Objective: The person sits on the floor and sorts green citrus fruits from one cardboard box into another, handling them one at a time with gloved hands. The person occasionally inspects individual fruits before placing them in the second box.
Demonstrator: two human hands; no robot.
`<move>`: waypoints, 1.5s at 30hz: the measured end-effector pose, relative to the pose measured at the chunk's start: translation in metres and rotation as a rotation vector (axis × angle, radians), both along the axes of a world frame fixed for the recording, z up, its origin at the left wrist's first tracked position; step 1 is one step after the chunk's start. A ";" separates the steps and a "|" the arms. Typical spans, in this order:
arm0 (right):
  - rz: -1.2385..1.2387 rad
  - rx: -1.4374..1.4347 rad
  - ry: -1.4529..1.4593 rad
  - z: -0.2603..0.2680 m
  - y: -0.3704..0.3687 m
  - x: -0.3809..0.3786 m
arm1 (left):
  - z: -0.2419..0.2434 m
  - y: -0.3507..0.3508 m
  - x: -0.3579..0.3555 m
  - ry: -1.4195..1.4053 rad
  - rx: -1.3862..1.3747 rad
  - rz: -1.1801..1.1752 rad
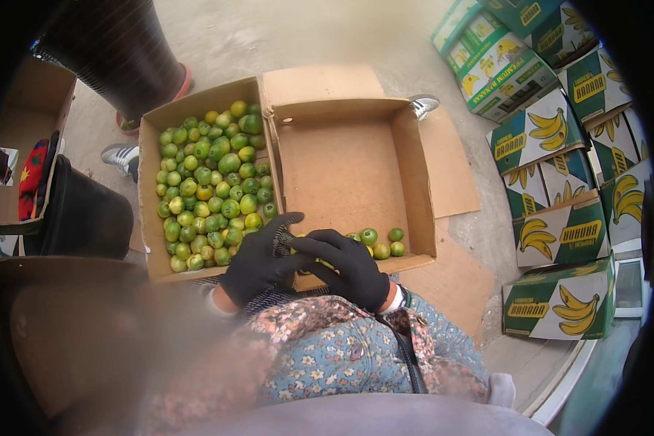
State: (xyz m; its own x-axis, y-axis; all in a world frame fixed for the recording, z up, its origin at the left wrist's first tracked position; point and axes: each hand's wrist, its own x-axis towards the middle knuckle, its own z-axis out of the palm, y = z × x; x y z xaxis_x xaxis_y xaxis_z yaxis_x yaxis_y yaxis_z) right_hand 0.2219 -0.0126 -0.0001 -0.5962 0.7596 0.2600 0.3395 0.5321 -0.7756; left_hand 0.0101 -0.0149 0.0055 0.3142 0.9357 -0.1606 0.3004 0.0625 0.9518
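Observation:
Both hands wear dark gloves and meet over the shared walls of two cardboard boxes. My left hand is at the near right corner of the left box, its thumb raised. My right hand reaches across from the right box, fingers overlapping the left hand's. A bit of yellow-green fruit shows between them, but whether either hand grips it is hidden. Green and yellowish tomatoes fill most of the left box. In the right box, several green tomatoes lie along the near wall, some behind my right hand.
Flat cardboard sheets lie under and beside the right box. Stacked banana cartons line the right side. At the left stand a black bucket, a tall stack of dark pots and an open carton.

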 end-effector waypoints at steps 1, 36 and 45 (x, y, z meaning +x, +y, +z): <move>-0.030 0.003 0.007 0.000 -0.001 0.001 | 0.001 -0.002 0.009 -0.011 -0.026 -0.029; -0.412 0.145 -0.555 -0.051 0.019 0.065 | -0.067 0.006 -0.082 1.099 0.077 0.132; -0.138 -0.041 0.020 -0.007 0.000 0.016 | -0.004 -0.010 -0.046 0.234 0.135 0.228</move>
State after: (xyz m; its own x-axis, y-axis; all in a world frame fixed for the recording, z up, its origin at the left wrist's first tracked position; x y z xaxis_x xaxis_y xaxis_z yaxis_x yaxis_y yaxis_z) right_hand 0.2376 -0.0126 -0.0075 -0.4802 0.8442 0.2383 0.3916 0.4494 -0.8029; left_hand -0.0357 -0.0248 0.0014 0.0636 0.9953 -0.0733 0.5044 0.0313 0.8629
